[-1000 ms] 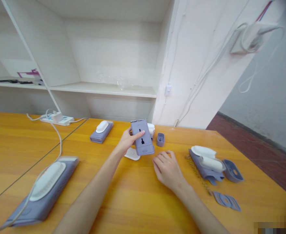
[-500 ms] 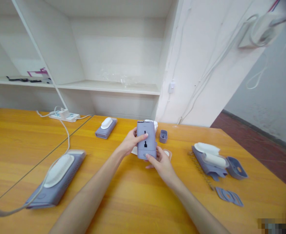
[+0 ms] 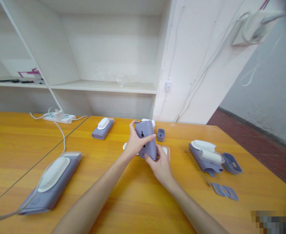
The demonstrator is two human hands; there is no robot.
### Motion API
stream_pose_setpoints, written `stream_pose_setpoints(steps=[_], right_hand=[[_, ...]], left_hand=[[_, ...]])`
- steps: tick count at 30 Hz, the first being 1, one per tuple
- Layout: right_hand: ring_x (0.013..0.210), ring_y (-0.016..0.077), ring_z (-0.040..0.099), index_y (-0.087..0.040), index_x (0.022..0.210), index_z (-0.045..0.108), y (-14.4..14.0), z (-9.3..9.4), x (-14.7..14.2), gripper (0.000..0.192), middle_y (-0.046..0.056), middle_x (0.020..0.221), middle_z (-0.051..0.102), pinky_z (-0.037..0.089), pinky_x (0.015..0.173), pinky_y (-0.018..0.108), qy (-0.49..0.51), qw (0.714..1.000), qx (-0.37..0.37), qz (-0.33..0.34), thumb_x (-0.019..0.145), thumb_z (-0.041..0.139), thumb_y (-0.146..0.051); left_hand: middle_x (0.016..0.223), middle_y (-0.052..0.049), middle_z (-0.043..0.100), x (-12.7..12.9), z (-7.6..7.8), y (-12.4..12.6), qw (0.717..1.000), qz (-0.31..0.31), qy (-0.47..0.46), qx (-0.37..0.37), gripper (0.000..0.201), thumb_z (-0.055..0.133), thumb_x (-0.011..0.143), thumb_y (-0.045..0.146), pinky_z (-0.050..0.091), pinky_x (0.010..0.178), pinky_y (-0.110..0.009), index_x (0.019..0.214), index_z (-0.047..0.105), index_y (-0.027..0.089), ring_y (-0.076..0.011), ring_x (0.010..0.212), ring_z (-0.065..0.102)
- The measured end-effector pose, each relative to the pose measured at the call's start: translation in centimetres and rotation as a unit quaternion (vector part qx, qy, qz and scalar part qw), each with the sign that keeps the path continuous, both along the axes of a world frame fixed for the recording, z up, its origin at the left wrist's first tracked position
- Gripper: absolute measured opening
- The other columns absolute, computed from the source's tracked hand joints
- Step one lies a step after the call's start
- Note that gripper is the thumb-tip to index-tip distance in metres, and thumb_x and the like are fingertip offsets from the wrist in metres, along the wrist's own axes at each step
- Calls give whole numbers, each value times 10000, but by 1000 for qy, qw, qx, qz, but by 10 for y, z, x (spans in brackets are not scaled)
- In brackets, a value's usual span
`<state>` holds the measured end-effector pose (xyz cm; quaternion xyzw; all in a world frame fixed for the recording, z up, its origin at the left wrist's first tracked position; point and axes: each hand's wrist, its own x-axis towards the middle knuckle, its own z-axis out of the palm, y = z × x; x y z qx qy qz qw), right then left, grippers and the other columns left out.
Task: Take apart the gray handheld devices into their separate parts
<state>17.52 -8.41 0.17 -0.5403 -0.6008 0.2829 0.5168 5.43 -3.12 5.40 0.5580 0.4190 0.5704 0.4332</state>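
Both hands grip a purple-grey plastic housing [image 3: 146,129] with a black slot on its face, held upright above the wooden table. My left hand [image 3: 135,140] wraps its upper left side, thumb laid across the front. Around the lower right corner close the fingers of my right hand [image 3: 160,165]. White parts, partly hidden, lie behind and beside the housing. A small purple-grey cup-shaped part [image 3: 161,135] stands just behind my right hand.
At right lie a housing with white parts [image 3: 203,157], an open end piece [image 3: 232,163] and several flat frames [image 3: 225,191]. Purple-grey units with white pads [image 3: 103,128] sit at left, near a power strip [image 3: 59,116] and its cable [image 3: 63,138]. White shelves [image 3: 104,85] stand behind.
The housing has turned, so its right side now shows more. My left hand has shifted its hold, its thumb reaching further across the front. The whole view has moved slightly.
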Motion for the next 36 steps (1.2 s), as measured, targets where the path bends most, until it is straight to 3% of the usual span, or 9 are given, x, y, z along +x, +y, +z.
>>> stream_pose_setpoints(steps=[2,10,25,29,36], right_hand=[[787,203,607,-207,1085,552,-2,4,0,379,38,902,645,496,691,322,-39,999,20,-28,716,623,-254],[768,218,606,-223,1072,512,-9,7,-5,397,46,898,626,473,653,328,-106,991,49,-63,690,623,-227],[697,204,595,-226,962,516,-12,14,-3,292,26,791,603,470,611,318,-109,990,75,-54,697,638,-245],[751,207,602,-232,1021,524,-10,14,1,332,30,840,631,472,642,309,-139,987,80,-19,708,632,-252],[759,227,608,-216,1062,538,-15,20,-3,334,46,834,647,472,658,334,-164,985,54,-32,744,614,-282]], left_hand=[[1194,-75,506,5,0,-3,1000,14,-3,17,922,765,660,347,422,938,-338,1365,178,260,-192,1048,551],[1202,-45,455,19,3,-11,989,118,33,81,695,716,684,268,368,960,-300,1263,334,263,-186,1076,486],[1159,-33,488,14,-1,-9,991,88,27,97,579,692,707,285,395,916,-295,1199,389,259,-188,1033,503],[1130,-25,505,10,-1,-4,992,84,17,92,562,698,695,309,403,891,-277,1172,405,252,-181,1013,510],[1159,-28,488,11,-1,-5,990,105,26,93,531,680,718,300,384,924,-273,1172,407,253,-187,1055,488]])
